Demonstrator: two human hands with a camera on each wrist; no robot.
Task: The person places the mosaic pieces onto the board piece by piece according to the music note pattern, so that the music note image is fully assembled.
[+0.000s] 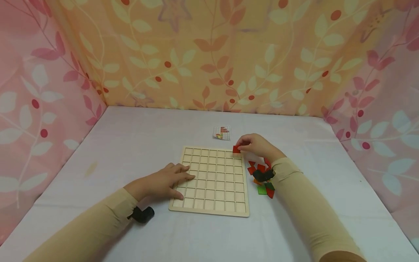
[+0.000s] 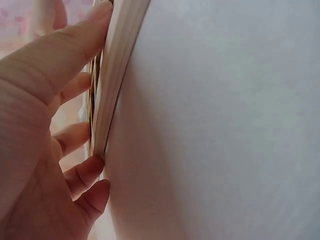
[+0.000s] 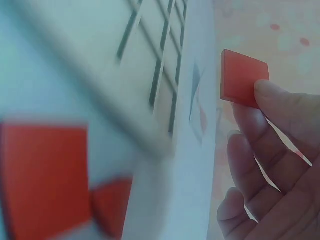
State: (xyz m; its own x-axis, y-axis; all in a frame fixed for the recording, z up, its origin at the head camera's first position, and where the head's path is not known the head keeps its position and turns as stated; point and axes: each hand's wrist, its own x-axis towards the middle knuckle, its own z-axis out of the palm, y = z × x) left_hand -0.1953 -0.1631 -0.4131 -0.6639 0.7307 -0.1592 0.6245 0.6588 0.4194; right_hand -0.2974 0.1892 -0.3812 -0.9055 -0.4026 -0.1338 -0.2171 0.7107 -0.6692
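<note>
A pale wooden board [image 1: 209,174] with a grid of square recesses lies on the white table. My left hand [image 1: 163,180] rests on its left edge with the fingers spread over the grid; in the left wrist view the thumb [image 2: 75,50] lies along the board's side [image 2: 112,75]. Between thumb and fingertips my right hand [image 1: 260,145] pinches a red square tile [image 1: 236,149] at the board's top right corner. The right wrist view shows this tile [image 3: 244,79] held at one edge, raised off the board.
Right of the board lies a loose pile of tiles, with red pieces [image 1: 260,167], a light green square [image 1: 262,190] and a dark green piece, partly hidden by the wrist camera [image 1: 263,175]. Behind the board lies a small picture card [image 1: 222,133]. Patterned cloth [image 1: 209,54] encloses the table.
</note>
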